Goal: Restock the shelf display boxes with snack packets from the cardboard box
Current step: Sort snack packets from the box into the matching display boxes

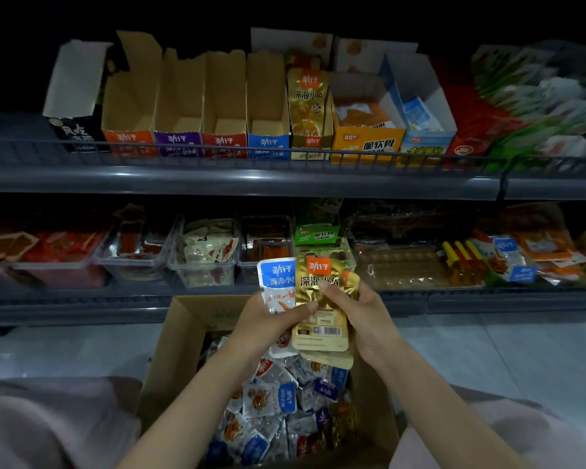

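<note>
In the head view, a stack of gold foil snack packets [320,319] was held above the open brown cardboard box [170,350]. The left hand [268,323] was curled round the stack and a white-and-blue snack packet [275,279]. The stack's right edge was pinched by the right hand [362,319]. Loose packets [278,401] were piled in the box. On the upper grey shelf [237,181], bare-sided cardboard display boxes [224,96] were ranged beside a gold display box [310,143].
</note>
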The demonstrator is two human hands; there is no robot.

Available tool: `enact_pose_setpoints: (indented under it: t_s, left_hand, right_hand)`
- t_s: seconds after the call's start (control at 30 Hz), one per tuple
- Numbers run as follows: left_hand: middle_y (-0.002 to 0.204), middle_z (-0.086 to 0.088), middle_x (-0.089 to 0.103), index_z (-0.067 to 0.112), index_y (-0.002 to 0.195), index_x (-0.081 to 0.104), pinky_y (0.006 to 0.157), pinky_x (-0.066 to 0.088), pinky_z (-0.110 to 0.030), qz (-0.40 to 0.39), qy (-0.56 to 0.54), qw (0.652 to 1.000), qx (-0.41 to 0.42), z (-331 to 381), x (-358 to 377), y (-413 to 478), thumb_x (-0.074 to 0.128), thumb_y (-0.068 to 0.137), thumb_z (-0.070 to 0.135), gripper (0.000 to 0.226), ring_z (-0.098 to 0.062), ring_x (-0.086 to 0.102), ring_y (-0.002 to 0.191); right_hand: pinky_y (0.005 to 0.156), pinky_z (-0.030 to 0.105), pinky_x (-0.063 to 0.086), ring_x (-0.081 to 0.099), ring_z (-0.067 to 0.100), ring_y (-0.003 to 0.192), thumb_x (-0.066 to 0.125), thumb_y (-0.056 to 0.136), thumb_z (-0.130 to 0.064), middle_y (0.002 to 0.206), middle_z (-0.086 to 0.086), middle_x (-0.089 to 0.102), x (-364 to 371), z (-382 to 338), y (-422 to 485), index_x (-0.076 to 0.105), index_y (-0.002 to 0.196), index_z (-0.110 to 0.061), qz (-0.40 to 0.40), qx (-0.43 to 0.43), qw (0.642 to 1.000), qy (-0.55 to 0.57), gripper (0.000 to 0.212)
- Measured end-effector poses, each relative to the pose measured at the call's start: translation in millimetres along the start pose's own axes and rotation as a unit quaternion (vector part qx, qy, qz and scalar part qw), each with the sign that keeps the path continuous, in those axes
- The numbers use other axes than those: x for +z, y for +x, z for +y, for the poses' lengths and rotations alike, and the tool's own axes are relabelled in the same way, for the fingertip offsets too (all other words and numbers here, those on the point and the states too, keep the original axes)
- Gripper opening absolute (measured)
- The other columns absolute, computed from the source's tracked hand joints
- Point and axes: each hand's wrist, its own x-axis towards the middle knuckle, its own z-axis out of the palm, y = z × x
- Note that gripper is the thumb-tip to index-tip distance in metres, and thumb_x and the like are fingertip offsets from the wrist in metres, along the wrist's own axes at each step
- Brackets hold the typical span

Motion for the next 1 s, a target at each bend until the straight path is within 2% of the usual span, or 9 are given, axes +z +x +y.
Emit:
enact_pose_setpoints:
  t_s: [0.17,0.33,0.4,0.47,0.53,0.63,0.77,0.87,1.0]
  left_hand:
    - [0.100,-0.003,0.074,0.017,0.106,0.067,0.093,0.051,-0.043,-0.007,-0.007,1.000,-0.004,1.1,0.3,1.1,0.074,0.079,0.017,0.028,-0.024,0.069,0.098]
    - [0.094,-0.009,0.073,0.016,0.098,0.066,0.093,0.045,-0.045,-0.012,-0.149,0.983,-0.111,5.6,-3.7,2.9,0.064,0.081,0.030,0.022,-0.029,0.066,0.094]
    - [0.098,-0.010,0.072,0.018,0.102,0.067,0.092,0.045,-0.041,-0.044,-0.141,0.980,-0.133,8.2,-1.9,3.1,0.056,0.083,0.043,0.034,-0.027,0.065,0.093]
    - [0.113,-0.008,0.068,0.023,0.120,0.061,0.089,0.047,-0.040,-0.099,-0.081,0.981,-0.145,9.3,4.4,4.2,0.048,0.084,0.057,0.051,-0.025,0.061,0.105]
    - [0.120,-0.003,0.062,0.031,0.130,0.049,0.081,0.048,-0.035,-0.125,-0.045,0.982,-0.132,10.0,10.9,5.7,0.050,0.080,0.063,0.060,-0.021,0.057,0.110]
    - [0.119,-0.001,0.063,0.032,0.133,0.044,0.078,0.046,-0.033,-0.090,-0.017,0.990,-0.111,9.3,12.1,9.8,0.060,0.072,0.060,0.068,-0.018,0.057,0.109]
    - [0.112,-0.007,0.069,0.021,0.121,0.057,0.078,0.049,-0.036,-0.034,-0.115,0.981,-0.151,6.4,0.0,12.4,0.055,0.086,0.052,0.047,-0.022,0.065,0.102]
    - [0.101,-0.012,0.073,0.012,0.115,0.062,0.075,0.053,-0.040,-0.001,-0.191,0.967,-0.167,5.1,-13.2,15.9,0.055,0.088,0.047,0.044,-0.027,0.070,0.089]
    - [0.100,-0.012,0.073,0.008,0.116,0.062,0.089,0.052,-0.047,0.035,-0.196,0.969,-0.143,5.0,-15.1,18.3,0.067,0.078,0.043,0.051,-0.029,0.070,0.090]
  right_hand:
    - [0.066,0.034,0.057,0.072,0.026,0.087,0.074,0.076,-0.016,0.098,0.012,0.074,4.0,-0.8,-2.3,0.062,0.114,-0.010,-0.044,0.022,0.998,0.037,0.040]
    - [0.083,0.039,0.055,0.070,0.023,0.091,0.078,0.077,-0.017,0.096,0.003,0.074,-1.6,-8.4,2.3,0.063,0.107,-0.018,0.043,-0.075,0.993,-0.076,0.034]
    - [0.089,0.042,0.054,0.068,0.021,0.098,0.075,0.080,-0.031,0.105,0.000,0.070,-0.7,-7.0,4.5,0.060,0.116,-0.028,0.041,-0.089,0.984,-0.146,0.039]
    - [0.098,0.049,0.048,0.062,0.022,0.109,0.065,0.078,-0.059,0.119,0.000,0.064,6.7,-3.7,0.3,0.055,0.124,-0.040,-0.025,-0.042,0.987,-0.152,0.051]
    - [0.107,0.047,0.040,0.055,0.021,0.120,0.052,0.074,-0.075,0.127,0.000,0.060,10.4,2.2,-0.9,0.052,0.132,-0.038,-0.089,0.010,0.987,-0.130,0.068]
    - [0.111,0.041,0.037,0.050,0.014,0.126,0.039,0.096,-0.050,0.135,-0.002,0.055,12.8,-1.1,-5.3,0.048,0.138,-0.029,-0.131,0.004,0.983,-0.125,0.048]
    - [0.102,0.030,0.046,0.052,0.010,0.123,0.038,0.100,-0.036,0.137,-0.002,0.053,7.1,-6.4,-3.9,0.045,0.138,-0.016,-0.145,-0.007,0.988,-0.061,0.044]
    - [0.097,0.029,0.049,0.060,0.007,0.115,0.052,0.096,-0.026,0.128,-0.005,0.061,4.5,-11.1,-2.2,0.054,0.127,-0.021,-0.119,-0.063,0.988,-0.078,0.032]
    - [0.092,0.027,0.050,0.062,0.010,0.101,0.073,0.081,-0.024,0.107,-0.003,0.065,6.6,-5.1,-2.3,0.059,0.109,-0.023,-0.058,-0.106,0.973,-0.199,0.031]
